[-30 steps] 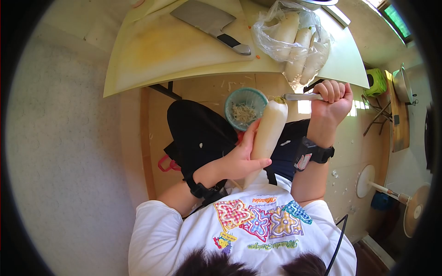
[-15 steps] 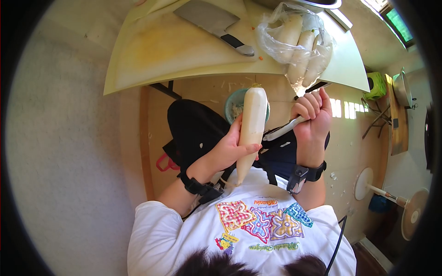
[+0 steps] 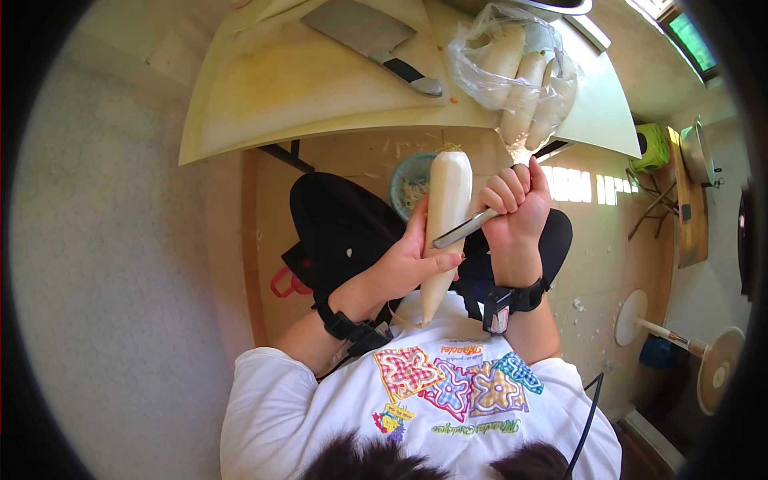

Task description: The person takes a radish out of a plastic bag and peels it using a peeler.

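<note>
My left hand [image 3: 406, 258] is wrapped round a long white radish [image 3: 450, 192], its leafy stub end pointing away and its thin root tip toward my shirt. In my right hand [image 3: 512, 200] is a metal peeler [image 3: 464, 230], gripped by its handle, with its blade lying across the middle of the radish. Below the radish's far end, a blue-green basin [image 3: 400, 188] on the floor holds pale peelings [image 3: 413, 192]. Part of the basin is hidden behind the radish and my left hand.
A cleaver [image 3: 364, 36] lies on the yellowed cutting board [image 3: 272, 80] on the table. Beside it sits a clear plastic bag [image 3: 472, 60] with several white radishes [image 3: 524, 96]. A pedestal fan [image 3: 680, 336] stands to the right. Scraps of peel dot the floor.
My right hand has moved left and brought the peeler from beside the radish onto it. The radish and my left hand have shifted slightly right.
</note>
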`<state>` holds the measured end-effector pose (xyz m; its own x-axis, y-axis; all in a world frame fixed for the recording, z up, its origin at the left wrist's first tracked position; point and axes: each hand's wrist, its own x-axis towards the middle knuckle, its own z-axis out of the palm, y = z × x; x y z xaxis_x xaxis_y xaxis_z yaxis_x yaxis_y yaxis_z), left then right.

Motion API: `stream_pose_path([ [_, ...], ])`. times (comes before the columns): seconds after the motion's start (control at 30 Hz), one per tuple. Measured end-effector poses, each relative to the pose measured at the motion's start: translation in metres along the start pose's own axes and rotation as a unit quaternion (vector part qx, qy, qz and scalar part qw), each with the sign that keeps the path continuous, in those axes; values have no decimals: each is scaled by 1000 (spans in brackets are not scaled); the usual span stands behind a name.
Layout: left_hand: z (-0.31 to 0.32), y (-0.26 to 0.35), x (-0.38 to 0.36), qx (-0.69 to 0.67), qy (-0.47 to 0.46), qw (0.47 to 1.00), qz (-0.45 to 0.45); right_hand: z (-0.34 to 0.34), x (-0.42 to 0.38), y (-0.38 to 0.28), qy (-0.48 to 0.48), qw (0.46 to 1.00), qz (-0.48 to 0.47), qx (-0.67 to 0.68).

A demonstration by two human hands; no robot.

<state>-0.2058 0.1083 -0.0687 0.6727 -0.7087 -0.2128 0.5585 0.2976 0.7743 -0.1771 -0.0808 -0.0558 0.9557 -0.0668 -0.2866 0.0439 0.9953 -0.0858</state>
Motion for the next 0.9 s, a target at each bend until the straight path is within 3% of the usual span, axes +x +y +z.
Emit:
stream_pose_path([
  [0.3, 4, 5, -3, -1, -2, 1000, -11, 2, -1, -1, -22, 1000, 7, 16],
  [0.37, 1, -3, -1, 38, 37, 998, 36, -2, -1, 0, -37, 999, 11, 19],
  [0.43, -1, -6, -1, 17, 50, 998, 34, -5, -3, 2, -7, 996, -47, -77],
  [0.67, -14, -2, -7, -94, 63, 993, 19, -13, -17, 5, 62, 974, -26, -215],
  [0.77, -24, -10, -7, 11, 80, 996, 44, -16, -26, 2, 58, 960, -17, -274],
  [0.9, -29, -6, -8, 20, 87, 995, 51, -21, -33, -13, 78, 886, -5, -458],
])
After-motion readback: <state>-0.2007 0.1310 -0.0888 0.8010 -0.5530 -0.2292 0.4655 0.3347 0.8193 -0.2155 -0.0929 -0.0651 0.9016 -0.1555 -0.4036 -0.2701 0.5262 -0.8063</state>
